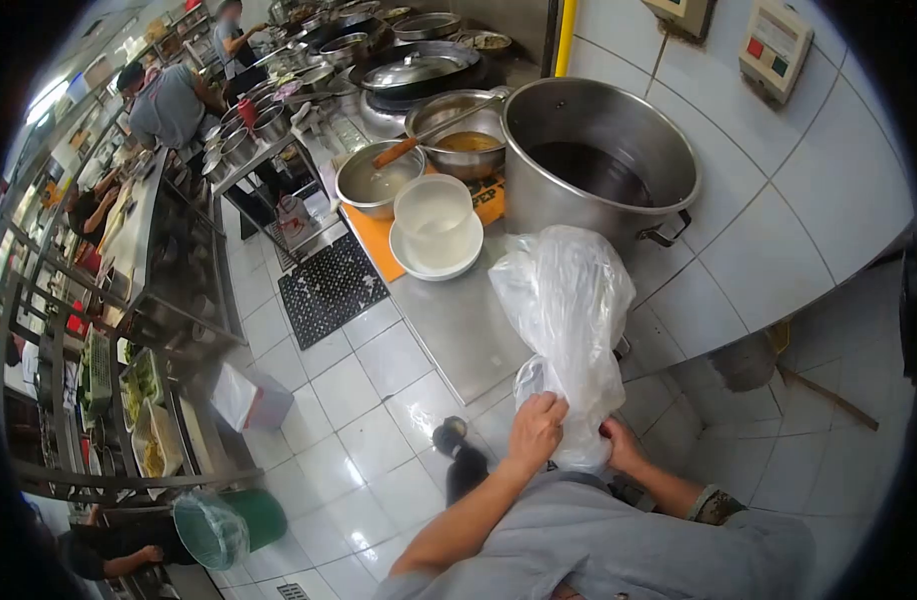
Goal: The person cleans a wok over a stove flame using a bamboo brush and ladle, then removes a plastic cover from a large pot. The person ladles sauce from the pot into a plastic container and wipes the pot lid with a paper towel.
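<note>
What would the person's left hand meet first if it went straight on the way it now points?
The bag: the left hand is touching it. Past that, the line seems to run toward the pot or the wall beside it; depth is unclear.

We see a whitish, translucent plastic bag (569, 300) — then a silver pot (539, 195), dark brownish liquid (594, 175), an orange sheet (377, 240) with black lettering (491, 197), white tiles (719, 180) in a grid, a green bin (259, 518).
</note>
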`<move>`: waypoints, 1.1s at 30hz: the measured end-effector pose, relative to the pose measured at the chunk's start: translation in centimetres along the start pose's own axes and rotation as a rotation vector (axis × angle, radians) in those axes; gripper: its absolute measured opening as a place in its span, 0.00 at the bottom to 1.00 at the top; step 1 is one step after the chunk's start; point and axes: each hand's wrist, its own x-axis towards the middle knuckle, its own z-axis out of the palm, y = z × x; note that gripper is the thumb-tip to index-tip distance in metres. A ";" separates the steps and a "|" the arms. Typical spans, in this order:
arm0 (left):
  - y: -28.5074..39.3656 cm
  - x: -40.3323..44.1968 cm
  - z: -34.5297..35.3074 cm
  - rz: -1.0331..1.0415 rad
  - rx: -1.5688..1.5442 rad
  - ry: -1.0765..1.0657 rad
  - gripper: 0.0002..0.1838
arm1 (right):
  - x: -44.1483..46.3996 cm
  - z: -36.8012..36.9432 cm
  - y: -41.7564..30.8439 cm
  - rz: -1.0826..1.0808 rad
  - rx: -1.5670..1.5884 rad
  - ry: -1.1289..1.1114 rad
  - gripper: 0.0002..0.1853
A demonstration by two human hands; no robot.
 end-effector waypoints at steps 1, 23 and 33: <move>0.2 -0.4 -0.4 0.002 -0.002 0.004 0.16 | -0.3 0.4 0.4 -0.002 -0.004 0.000 0.23; -8.1 -26.6 -39.0 -0.517 0.437 0.260 0.22 | 7.2 45.2 -25.3 -0.182 -0.037 -0.573 0.22; -14.7 -38.9 -46.0 -0.931 0.770 0.734 0.22 | 6.7 65.7 -31.0 -0.067 0.131 -1.011 0.27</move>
